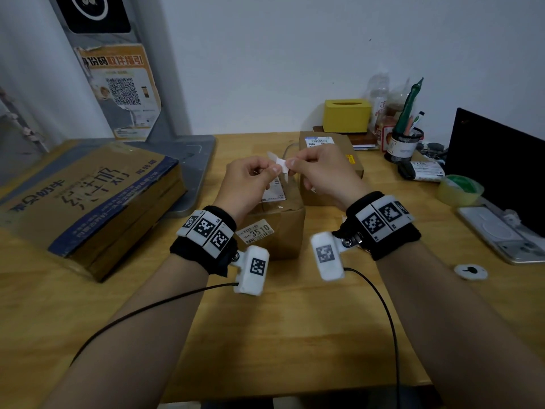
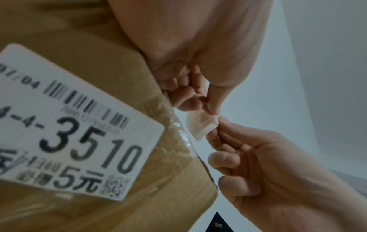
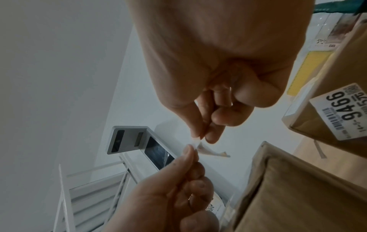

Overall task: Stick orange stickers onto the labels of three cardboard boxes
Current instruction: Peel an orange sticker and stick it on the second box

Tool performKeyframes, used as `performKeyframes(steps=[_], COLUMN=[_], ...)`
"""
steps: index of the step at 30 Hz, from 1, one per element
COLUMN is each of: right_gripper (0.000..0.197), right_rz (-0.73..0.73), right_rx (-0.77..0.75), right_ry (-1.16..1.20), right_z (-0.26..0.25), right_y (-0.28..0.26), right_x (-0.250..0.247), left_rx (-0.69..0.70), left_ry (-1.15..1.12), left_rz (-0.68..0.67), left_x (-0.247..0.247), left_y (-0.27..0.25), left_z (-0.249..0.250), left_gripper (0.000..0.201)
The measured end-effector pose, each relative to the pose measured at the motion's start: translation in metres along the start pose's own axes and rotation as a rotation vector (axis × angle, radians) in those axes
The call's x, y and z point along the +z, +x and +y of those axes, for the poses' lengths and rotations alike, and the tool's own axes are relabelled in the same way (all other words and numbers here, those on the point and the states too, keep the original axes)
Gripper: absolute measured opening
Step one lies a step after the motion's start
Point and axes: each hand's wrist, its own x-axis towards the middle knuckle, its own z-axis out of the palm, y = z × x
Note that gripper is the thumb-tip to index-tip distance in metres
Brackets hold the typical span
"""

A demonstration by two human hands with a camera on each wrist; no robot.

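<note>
Both hands are raised above a small cardboard box (image 1: 274, 231) at the table's middle. My left hand (image 1: 275, 169) and right hand (image 1: 290, 163) each pinch one end of a small pale sticker strip (image 1: 280, 165) between thumb and forefinger. In the left wrist view the strip (image 2: 200, 125) is creased and hangs between the two pinches. The right wrist view shows the strip (image 3: 208, 151) edge-on. The box's front carries a white label reading 3510 (image 2: 69, 125); another label (image 1: 277, 191) lies on its top. A second box (image 1: 330, 160) stands behind, with the label 9466 (image 3: 341, 113) on its side.
A large flat carton (image 1: 88, 202) lies at the left, against a grey metal stand (image 1: 188, 169). At the back right stand a yellow tissue box (image 1: 346, 115) and a pen holder (image 1: 404, 146). A tape roll (image 1: 460, 188), a dark screen (image 1: 498, 160) and a white device (image 1: 501, 234) fill the right side.
</note>
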Motion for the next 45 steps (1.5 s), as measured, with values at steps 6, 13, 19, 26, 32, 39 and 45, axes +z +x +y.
performKeyframes(steps=[6, 13, 19, 26, 32, 39, 45], right_gripper=[0.017, 0.013, 0.014, 0.012, 0.011, 0.012, 0.015], right_rz=[0.052, 0.05, 0.05, 0.047, 0.041, -0.046, -0.072], right_rx=[0.056, 0.077, 0.093, 0.082, -0.025, -0.123, -0.116], right_ry=[0.037, 0.038, 0.069, 0.07, -0.062, -0.138, -0.059], right_z=[0.0, -0.003, -0.004, -0.005, -0.009, -0.01, -0.01], right_y=[-0.001, -0.003, 0.003, 0.003, -0.002, -0.007, -0.006], right_x=[-0.004, -0.005, -0.006, -0.013, -0.009, 0.001, 0.001], left_rx=[-0.02, -0.026, -0.041, -0.051, -0.065, -0.129, -0.136], left_ry=[-0.02, -0.02, -0.047, -0.054, -0.044, -0.146, -0.248], left_rz=[0.012, 0.01, 0.012, 0.004, 0.035, 0.068, 0.108], left_x=[0.0, -0.001, -0.003, -0.002, 0.0, 0.001, -0.006], left_y=[0.0, -0.001, -0.001, -0.002, -0.002, -0.003, -0.005], left_z=[0.0, 0.0, 0.0, 0.001, 0.001, 0.003, -0.002], left_gripper=[0.015, 0.013, 0.014, 0.011, 0.009, 0.013, 0.011])
